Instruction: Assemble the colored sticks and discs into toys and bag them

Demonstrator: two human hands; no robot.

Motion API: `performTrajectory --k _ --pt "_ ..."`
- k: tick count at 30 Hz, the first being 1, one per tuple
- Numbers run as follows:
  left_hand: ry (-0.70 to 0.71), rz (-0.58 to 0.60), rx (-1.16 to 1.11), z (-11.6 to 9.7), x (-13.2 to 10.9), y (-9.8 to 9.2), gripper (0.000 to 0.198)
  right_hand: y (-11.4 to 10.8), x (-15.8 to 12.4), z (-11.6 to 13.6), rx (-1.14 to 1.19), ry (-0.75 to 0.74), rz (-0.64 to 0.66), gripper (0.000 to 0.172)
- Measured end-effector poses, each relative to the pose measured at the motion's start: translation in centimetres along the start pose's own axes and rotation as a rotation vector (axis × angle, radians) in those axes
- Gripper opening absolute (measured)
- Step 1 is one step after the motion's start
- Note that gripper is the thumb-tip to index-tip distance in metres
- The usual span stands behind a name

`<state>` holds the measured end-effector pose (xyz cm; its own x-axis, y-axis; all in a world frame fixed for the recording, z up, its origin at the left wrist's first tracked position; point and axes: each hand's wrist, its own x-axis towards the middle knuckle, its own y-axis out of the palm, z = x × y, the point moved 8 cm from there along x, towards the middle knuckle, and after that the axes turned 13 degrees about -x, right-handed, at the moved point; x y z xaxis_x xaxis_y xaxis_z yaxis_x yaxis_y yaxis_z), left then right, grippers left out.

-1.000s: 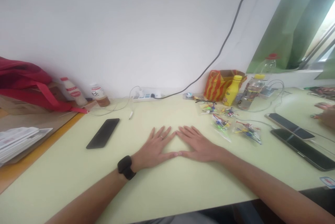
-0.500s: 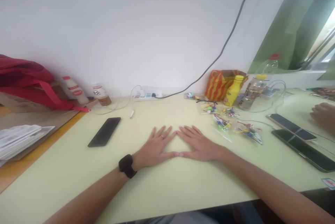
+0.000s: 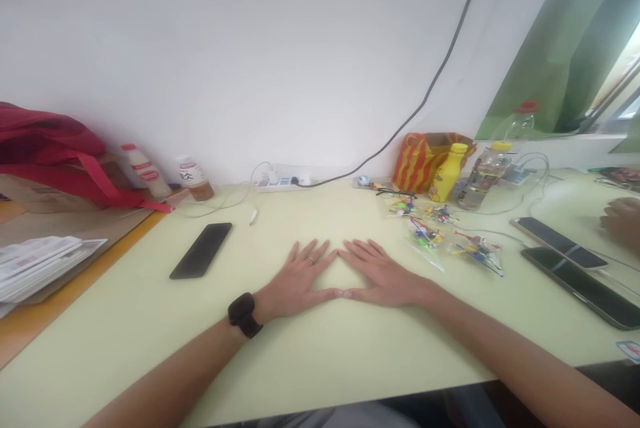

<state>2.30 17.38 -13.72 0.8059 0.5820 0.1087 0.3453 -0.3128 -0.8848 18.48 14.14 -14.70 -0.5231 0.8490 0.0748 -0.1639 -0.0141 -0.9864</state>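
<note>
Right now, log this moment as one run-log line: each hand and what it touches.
left hand: flat, empty, on pale green desk | right hand: flat, empty, nearest clear plastic bag

The left hand (image 3: pixel 295 285) and right hand (image 3: pixel 383 276) lie flat on the worktop (image 3: pixel 125 321), thumbs touching, with a black smartphone (image 3: pixel 201 251) at nine o'clock and small plastic bags of colourful pieces (image 3: pixel 427 233) at two o'clock.

A red bag (image 3: pixel 45 148) slumps at far left, beside a white bottle with a red cap (image 3: pixel 145 171) and a bottle of brown drink (image 3: pixel 193 181), with a stack of papers (image 3: pixel 40 267) at lower left. A black smartphone (image 3: pixel 200 251) lies left of centre. A power strip (image 3: pixel 283 182) sits below a white wall (image 3: pixel 200 48). At right, a yellow bottle (image 3: pixel 447 173) and a clear plastic bottle (image 3: pixel 485 178) stand beside a striped orange bag (image 3: pixel 415 163), and two dark phones (image 3: pixel 557 243) lie near the right edge.
</note>
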Motion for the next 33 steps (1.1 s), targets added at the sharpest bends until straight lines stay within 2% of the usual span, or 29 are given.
performTrajectory --k 24,33 --pt "-0.032 0.042 0.026 0.26 0.0 0.35 0.082 -0.14 0.08 0.35 0.012 0.013 0.099 0.093" --pt "-0.031 0.043 0.029 0.19 0.03 0.35 0.084 -0.03 0.09 0.26 0.013 0.001 0.076 0.093"
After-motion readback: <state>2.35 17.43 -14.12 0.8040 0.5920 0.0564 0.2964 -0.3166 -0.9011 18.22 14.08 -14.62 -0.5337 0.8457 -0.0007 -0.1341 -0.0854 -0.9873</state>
